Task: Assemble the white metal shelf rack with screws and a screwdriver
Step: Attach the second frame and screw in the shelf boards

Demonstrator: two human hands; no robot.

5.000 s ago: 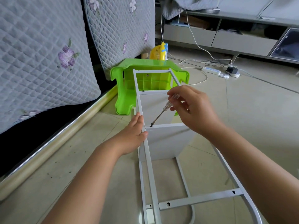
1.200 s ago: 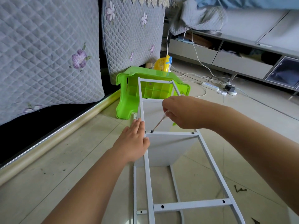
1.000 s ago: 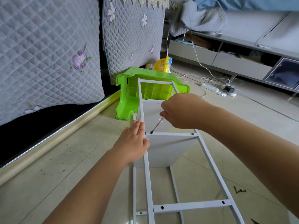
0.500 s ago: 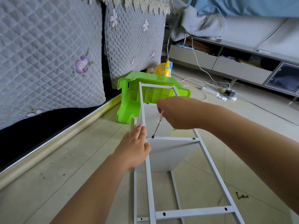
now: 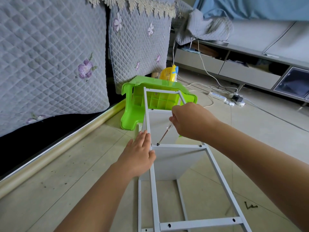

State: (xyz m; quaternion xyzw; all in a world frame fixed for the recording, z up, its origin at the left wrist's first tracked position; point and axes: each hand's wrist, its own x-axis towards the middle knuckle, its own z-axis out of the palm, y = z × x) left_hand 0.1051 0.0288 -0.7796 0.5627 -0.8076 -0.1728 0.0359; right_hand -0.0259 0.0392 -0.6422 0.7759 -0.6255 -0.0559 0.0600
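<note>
Here the right hand (image 5: 190,122) clenches its grip on the screwdriver (image 5: 164,132), tip on a screw (image 5: 158,144); the left hand (image 5: 138,154), grip released, lies flat against the rack (image 5: 154,190).

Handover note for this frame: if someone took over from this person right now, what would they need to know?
Right hand: closed on the screwdriver, tip on the left screw of the middle crossbar.
Left hand: flat, open, pressing the rack's left rail at that joint.
White rack lies on the floor, far end by the tipped green stool.
Done: a screw sits at the crossbar's right end.
Left: finish the left screw; the near crossbar shows open holes. Loose screws lie on the floor, right.
</note>
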